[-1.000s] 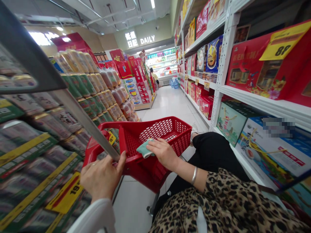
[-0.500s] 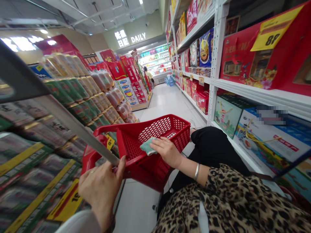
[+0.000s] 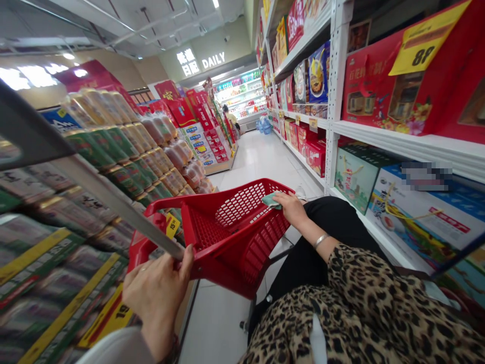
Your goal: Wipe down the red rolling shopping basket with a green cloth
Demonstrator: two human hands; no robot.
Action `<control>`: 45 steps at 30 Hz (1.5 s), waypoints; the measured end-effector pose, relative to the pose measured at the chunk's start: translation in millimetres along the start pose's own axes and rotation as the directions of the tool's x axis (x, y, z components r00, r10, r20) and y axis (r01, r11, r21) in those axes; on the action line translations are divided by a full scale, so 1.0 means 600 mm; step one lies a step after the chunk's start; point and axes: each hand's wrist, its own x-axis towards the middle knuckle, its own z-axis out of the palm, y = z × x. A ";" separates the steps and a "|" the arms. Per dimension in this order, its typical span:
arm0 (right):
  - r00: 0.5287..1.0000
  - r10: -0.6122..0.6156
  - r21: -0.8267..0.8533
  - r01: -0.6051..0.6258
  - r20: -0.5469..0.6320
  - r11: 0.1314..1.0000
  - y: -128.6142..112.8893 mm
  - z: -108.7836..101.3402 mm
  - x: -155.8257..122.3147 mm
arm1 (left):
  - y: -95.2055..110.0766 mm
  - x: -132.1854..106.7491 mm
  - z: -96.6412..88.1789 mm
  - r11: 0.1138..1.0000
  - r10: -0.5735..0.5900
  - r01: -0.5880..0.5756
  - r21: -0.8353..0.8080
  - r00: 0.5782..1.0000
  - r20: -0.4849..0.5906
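Left grip [image 3: 157,293] clamped on the grey handle [image 3: 113,207] of the basket [image 3: 265,253] — right grip [image 3: 293,210] closed on a teal cloth [image 3: 272,200] at the far rim [image 3: 242,194].

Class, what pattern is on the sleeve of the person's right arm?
Leopard print, dark spots on a tan ground, on the sleeve; it shows best in the head view.

Above the red shopping basket [image 3: 231,237] you have open air for your right hand [image 3: 293,210], with the teal cloth [image 3: 271,200] under it; ahead, the white tile floor [image 3: 257,156] runs open down the aisle; on your left, stacked drink packs [image 3: 56,217] crowd in, and a grey bar [image 3: 113,205] crosses by your left hand [image 3: 155,296]; on your right, white shelving [image 3: 409,144] walls you off.
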 end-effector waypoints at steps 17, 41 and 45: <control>0.876 -0.450 -0.077 0.444 -0.175 0.893 -0.195 0.040 -0.068 | 0.004 -0.013 -0.008 1.000 0.004 -0.003 0.011 1.000 -0.025; 0.945 -0.286 0.045 0.296 -0.156 0.954 -0.221 0.014 -0.058 | 0.082 0.020 -0.009 0.993 -0.086 0.091 -0.074 0.994 0.070; 0.939 -0.285 0.075 0.303 -0.191 0.950 -0.237 0.004 -0.051 | 0.123 0.035 -0.004 0.980 -0.109 0.116 -0.159 0.993 0.054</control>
